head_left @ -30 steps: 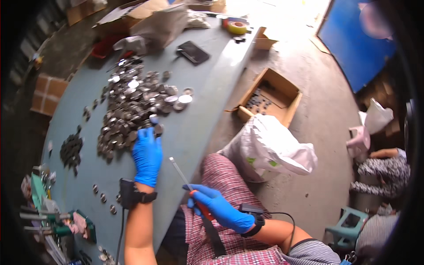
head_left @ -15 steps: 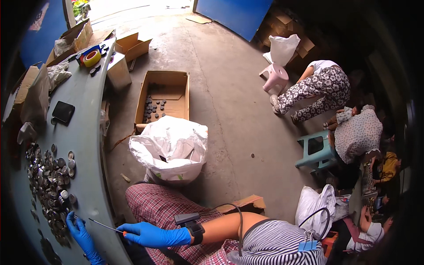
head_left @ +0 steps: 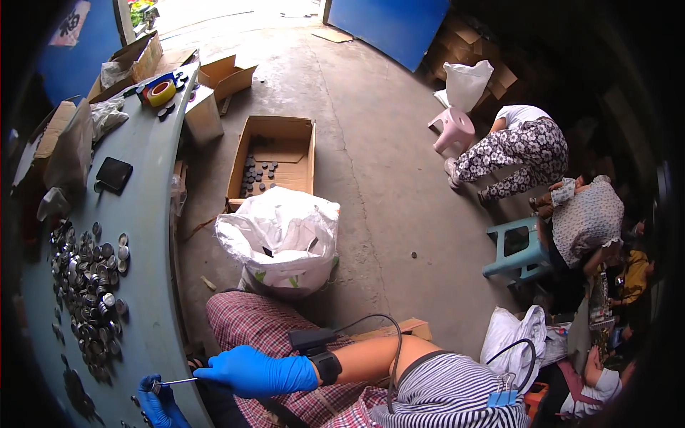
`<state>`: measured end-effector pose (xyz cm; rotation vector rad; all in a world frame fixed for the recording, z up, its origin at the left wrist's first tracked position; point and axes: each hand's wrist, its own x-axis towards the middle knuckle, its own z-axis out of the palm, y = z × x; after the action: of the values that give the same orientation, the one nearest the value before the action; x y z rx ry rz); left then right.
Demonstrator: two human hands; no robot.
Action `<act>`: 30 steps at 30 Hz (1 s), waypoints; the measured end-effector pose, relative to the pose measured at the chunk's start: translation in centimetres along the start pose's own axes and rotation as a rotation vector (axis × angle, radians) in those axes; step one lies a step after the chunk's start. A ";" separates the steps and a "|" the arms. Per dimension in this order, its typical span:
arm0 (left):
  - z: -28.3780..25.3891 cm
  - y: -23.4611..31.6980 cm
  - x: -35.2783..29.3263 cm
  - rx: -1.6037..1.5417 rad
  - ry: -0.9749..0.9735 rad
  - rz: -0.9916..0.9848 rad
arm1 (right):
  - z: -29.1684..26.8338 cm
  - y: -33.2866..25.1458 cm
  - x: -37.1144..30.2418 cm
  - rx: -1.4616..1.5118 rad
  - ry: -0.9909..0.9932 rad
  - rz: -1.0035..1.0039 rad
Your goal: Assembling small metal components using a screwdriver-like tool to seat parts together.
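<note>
My right hand (head_left: 246, 372), in a blue glove, is closed round the handle of a screwdriver, hidden in the fist. Its thin metal shaft (head_left: 180, 381) points left over the table's near edge. In the gloved fingers of my left hand (head_left: 161, 408) is a small round metal cap (head_left: 155, 386), pinched at its rim. The shaft's tip reaches the cap; whether it goes inside is too small to tell. A loose heap of silvery round metal caps (head_left: 89, 285) lies on the grey-blue table (head_left: 146, 214) just beyond my left hand.
An open white woven sack (head_left: 285, 235) stands beside my knee, before a cardboard box (head_left: 308, 160) with several dark discs. On the table lie a black wallet-like item (head_left: 114, 174) and a tape roll (head_left: 161, 93). To the right are a green stool (head_left: 519, 246) and other people.
My left hand has drawn back from the heap toward me and now holds a metal cap. The screwdriver's tip has come to it. The view has shifted slightly.
</note>
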<state>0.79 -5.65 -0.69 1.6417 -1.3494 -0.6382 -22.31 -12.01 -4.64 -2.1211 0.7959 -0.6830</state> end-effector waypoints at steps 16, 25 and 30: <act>0.3 4.3 -1.4 -0.040 0.070 -0.306 | -0.5 -0.6 -0.4 -0.095 0.042 -0.176; -0.9 3.5 -2.2 0.001 -0.083 -0.223 | -2.0 -0.3 0.3 -0.200 -0.117 -0.295; -1.0 3.1 -2.7 -0.034 -0.103 -0.286 | -2.4 -0.8 0.2 -0.209 -0.195 -0.273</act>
<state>-0.61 -2.83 2.12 1.8109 -1.1773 -0.9199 -23.61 -12.84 -2.62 -2.4715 0.4931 -0.5382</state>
